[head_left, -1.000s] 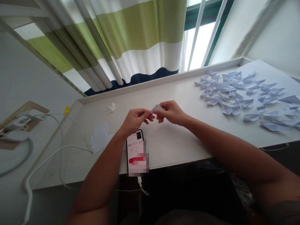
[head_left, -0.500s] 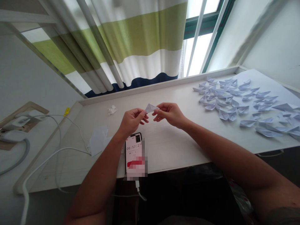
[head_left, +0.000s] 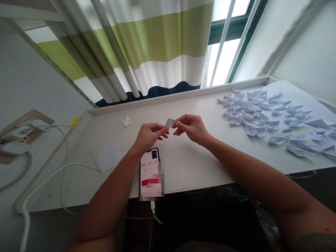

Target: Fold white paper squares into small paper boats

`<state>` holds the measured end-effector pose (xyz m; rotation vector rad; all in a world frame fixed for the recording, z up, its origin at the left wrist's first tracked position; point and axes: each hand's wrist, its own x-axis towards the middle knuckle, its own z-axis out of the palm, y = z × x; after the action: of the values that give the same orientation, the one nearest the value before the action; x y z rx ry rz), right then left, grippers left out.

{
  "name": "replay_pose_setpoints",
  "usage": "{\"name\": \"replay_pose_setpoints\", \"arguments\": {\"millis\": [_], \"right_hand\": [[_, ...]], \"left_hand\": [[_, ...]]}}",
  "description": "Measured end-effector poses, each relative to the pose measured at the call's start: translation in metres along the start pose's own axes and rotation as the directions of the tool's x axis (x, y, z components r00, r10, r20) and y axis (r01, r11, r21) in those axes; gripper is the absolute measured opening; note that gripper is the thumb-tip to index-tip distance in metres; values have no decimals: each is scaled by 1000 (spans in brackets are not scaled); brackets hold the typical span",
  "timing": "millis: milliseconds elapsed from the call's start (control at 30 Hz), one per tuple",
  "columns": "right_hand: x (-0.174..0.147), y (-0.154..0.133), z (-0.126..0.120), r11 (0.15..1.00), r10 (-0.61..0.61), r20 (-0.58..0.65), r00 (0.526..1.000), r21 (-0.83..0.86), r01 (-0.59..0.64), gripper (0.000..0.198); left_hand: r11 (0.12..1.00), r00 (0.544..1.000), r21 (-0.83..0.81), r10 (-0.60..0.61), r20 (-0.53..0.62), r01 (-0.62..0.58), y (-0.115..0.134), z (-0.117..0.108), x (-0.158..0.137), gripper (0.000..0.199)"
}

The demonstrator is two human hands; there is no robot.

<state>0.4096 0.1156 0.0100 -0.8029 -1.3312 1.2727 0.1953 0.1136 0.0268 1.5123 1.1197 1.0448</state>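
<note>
Left hand (head_left: 150, 135) and right hand (head_left: 193, 128): each grip pinching one small folded paper (head_left: 170, 123), held up over the table (head_left: 194, 168). Phone (head_left: 149, 171) near left hand, showing 00:57:23. Paper boats (head_left: 255, 130) spread off right; loose sheets (head_left: 109, 154) at left.

1. You show one left hand (head_left: 147, 135) and one right hand (head_left: 193, 128) — two in all.
2. You hold one folded paper piece (head_left: 170, 123).
3. You have over twenty paper boats (head_left: 251, 130) — overlap hides the exact count.
4. You have one phone (head_left: 149, 168).
5. You have one crumpled white wad (head_left: 125, 121).
6. You have one yellow tag (head_left: 75, 122).
7. Your loose paper sheets (head_left: 110, 153) overlap; their number is unclear.
</note>
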Motion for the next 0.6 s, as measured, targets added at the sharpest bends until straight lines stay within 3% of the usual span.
{"name": "replay_pose_setpoints", "arguments": {"millis": [200, 333, 600], "right_hand": [[1, -3, -3, 999, 36, 82, 996, 32, -38, 48], [2, -4, -6, 999, 29, 85, 996, 25, -31, 48], [2, -1, -7, 999, 32, 93, 995, -29, -30, 50]], "left_hand": [[1000, 1000, -16, -16, 26, 16, 4, -4, -2, 40], [1000, 997, -25, -10, 77, 12, 4, -5, -2, 39], [1000, 997, -31, 10, 71, -8, 0, -1, 0, 47]]}}
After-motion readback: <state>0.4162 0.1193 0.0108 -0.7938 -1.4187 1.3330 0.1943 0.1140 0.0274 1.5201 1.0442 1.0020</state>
